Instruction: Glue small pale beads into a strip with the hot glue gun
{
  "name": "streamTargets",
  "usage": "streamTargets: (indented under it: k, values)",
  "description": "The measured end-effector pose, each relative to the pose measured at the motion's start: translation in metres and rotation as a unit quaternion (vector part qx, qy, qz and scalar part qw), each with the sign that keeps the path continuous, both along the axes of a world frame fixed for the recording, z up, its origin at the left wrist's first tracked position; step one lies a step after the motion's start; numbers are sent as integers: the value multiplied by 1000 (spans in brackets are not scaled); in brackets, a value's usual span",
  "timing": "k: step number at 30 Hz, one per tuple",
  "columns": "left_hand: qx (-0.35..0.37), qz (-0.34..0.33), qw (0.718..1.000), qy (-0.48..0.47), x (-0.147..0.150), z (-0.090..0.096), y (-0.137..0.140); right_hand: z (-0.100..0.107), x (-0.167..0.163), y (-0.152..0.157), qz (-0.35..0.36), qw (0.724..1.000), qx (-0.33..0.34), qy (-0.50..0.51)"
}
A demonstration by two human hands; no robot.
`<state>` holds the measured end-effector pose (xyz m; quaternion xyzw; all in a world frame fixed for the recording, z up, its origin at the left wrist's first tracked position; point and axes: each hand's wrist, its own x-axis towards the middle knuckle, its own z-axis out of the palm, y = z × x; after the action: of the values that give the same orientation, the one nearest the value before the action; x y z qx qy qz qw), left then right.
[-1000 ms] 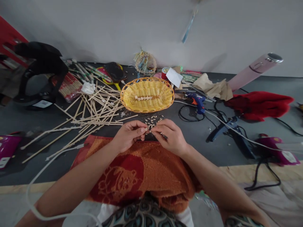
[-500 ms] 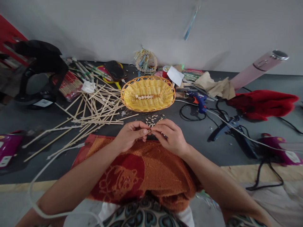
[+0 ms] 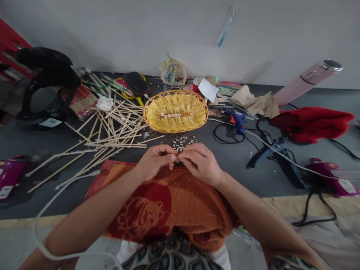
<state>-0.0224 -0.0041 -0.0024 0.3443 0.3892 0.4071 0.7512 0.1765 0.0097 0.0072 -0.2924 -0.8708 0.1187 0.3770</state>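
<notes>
A tiny pale piece (image 3: pixel 177 158), mostly hidden by fingertips, sits between a person's left hand (image 3: pixel 154 162) and right hand (image 3: pixel 201 164), the fingers of both pinched on it above the near edge of a scatter of short pale bits (image 3: pixel 182 142) on the dark worktop (image 3: pixel 230 165). Just beyond the bits is an oval yellow woven basket (image 3: pixel 180 126) with a slim beaded strip (image 3: pixel 173 115) inside. Thin wooden sticks (image 3: pixel 120 127) sprawl to the left, a blue glue gun (image 3: pixel 239 123) lies to the right, and an orange-red towel (image 3: pixel 194 210) spreads beneath the forearms.
</notes>
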Motion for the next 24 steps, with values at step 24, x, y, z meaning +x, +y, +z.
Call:
streamTargets:
  k: [24]
  values:
    - [34, -63, 997, 28, -3, -5, 1, 0, -2, -4, 53, 989, -121, 63]
